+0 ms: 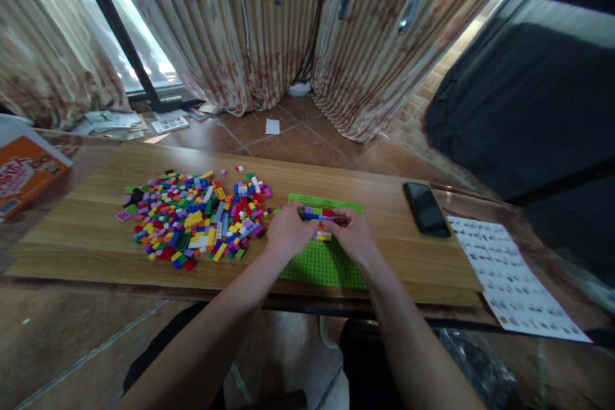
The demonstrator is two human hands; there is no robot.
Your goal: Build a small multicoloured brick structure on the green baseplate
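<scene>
A green studded baseplate [317,270] lies on the wooden board in front of me. Over its upper middle is a small build of toy bricks [318,213], with blue, purple, red, orange and yellow pieces showing. My left hand [291,227] grips the build from its left side, fingers curled and thumb pointing inward. From the right, my right hand [354,234] holds the same build, its thumb and fingers closed at the edge. The fingertips hide part of the bricks. Whether the build is pressed onto the baseplate or just above it, I cannot tell.
Left of the baseplate spreads a big pile of loose coloured bricks [192,218]. A black phone [426,209] lies to the right, beside a printed sheet [514,275]. An orange and white box [29,170] stands at the far left. The wooden board [96,205] has a front edge near my lap.
</scene>
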